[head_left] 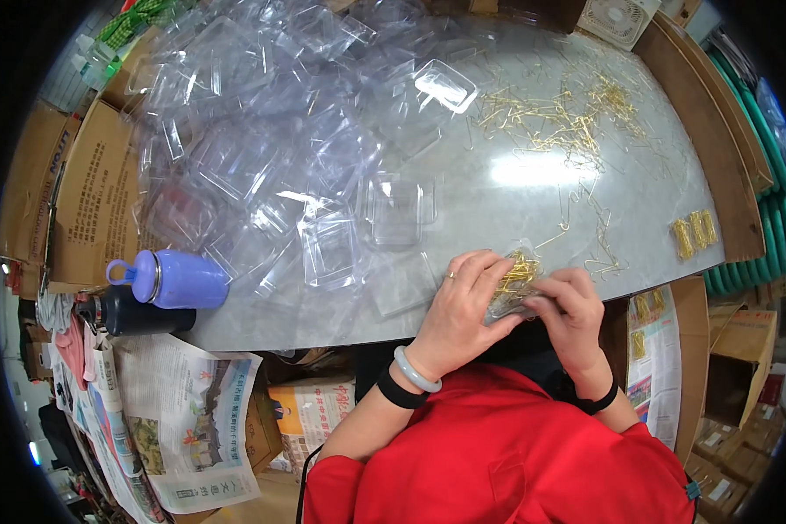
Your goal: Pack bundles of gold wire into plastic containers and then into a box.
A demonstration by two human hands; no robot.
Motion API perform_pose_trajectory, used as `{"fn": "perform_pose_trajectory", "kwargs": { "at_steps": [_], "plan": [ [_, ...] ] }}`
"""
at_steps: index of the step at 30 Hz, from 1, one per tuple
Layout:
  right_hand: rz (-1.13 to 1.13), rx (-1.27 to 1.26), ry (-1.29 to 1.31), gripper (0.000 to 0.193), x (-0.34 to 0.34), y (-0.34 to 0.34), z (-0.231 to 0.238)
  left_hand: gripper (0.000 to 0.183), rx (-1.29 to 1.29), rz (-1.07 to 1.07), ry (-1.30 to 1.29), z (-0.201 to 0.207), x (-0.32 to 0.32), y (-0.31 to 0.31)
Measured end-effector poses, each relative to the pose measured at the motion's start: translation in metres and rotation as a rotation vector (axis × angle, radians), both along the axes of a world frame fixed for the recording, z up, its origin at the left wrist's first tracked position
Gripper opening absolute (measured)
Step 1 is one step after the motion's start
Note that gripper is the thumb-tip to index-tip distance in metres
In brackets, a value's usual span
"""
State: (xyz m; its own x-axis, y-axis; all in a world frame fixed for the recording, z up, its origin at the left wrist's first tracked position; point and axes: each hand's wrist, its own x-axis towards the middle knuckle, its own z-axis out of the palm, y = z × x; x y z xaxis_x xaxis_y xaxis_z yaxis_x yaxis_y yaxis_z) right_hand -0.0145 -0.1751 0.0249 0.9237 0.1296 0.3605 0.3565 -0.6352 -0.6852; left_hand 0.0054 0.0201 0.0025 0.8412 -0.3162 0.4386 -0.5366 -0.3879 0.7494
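Note:
Near the table's front edge, a small clear plastic box (504,303) with a bundle of gold wire hooks (520,270) in it sits between my hands. My left hand (468,297) is closed around the box's left side. On the right side, my right hand (570,307) pinches the box edge with thumb and fingers. Loose gold hooks (604,262) lie just beyond my right hand. To the left of my left hand, a flat clear plastic piece (400,284) rests on the table.
A heap of clear plastic boxes (262,148) covers the table's left half. More gold hooks (576,113) are scattered at the far right, with bundled hooks (693,234) near the right edge. A purple bottle (182,279) and a black bottle (144,313) are at left. Cardboard (707,113) borders the right.

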Motion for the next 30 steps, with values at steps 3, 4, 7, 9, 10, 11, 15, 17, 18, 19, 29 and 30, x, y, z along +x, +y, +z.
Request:
{"fn": "perform_pose_trajectory", "kwargs": {
  "at_steps": [3, 4, 7, 9, 10, 11, 15, 17, 18, 19, 29, 30],
  "plan": [
    [-0.14, -0.058, -0.204, 0.029, 0.004, -0.003, -0.007, 0.066, 0.001, 0.012, -0.015, 0.0, 0.0, -0.001],
    [-0.083, -0.138, -0.187, 0.034, -0.001, -0.003, -0.006, 0.066, 0.003, 0.018, -0.023, 0.0, -0.001, -0.001],
    [0.045, -0.238, -0.304, 0.041, -0.014, 0.006, -0.012, 0.064, 0.023, 0.052, -0.031, -0.001, -0.001, -0.003],
    [-0.073, -0.113, -0.199, 0.042, -0.01, 0.001, -0.014, 0.063, 0.019, 0.047, -0.028, 0.0, -0.001, -0.003],
    [-0.107, -0.072, -0.175, 0.043, -0.007, 0.002, -0.015, 0.062, 0.017, 0.045, -0.028, 0.001, -0.001, -0.003],
    [-0.141, -0.031, -0.15, 0.044, -0.005, 0.003, -0.015, 0.061, 0.027, 0.056, -0.036, 0.001, -0.002, -0.003],
    [-0.004, -0.225, -0.266, 0.041, -0.004, 0.005, -0.008, 0.056, 0.048, 0.072, -0.047, 0.002, -0.002, -0.002],
    [-0.079, -0.148, -0.207, 0.039, -0.001, -0.006, -0.018, 0.053, 0.05, 0.062, -0.045, 0.002, -0.003, -0.003],
    [-0.102, -0.151, -0.207, 0.028, 0.003, -0.002, -0.008, 0.052, 0.057, 0.055, -0.053, 0.002, -0.003, -0.003],
    [-0.099, -0.132, -0.169, 0.025, 0.003, -0.002, -0.009, 0.051, 0.064, 0.047, -0.062, 0.002, -0.003, -0.004],
    [-0.042, -0.094, 0.069, 0.008, 0.04, -0.004, 0.025, 0.067, -0.002, 0.012, -0.045, -0.001, -0.004, -0.001],
    [-0.041, -0.129, 0.044, 0.008, 0.046, 0.003, 0.027, 0.072, -0.001, 0.019, -0.056, -0.002, -0.004, -0.001]
  ]
}}
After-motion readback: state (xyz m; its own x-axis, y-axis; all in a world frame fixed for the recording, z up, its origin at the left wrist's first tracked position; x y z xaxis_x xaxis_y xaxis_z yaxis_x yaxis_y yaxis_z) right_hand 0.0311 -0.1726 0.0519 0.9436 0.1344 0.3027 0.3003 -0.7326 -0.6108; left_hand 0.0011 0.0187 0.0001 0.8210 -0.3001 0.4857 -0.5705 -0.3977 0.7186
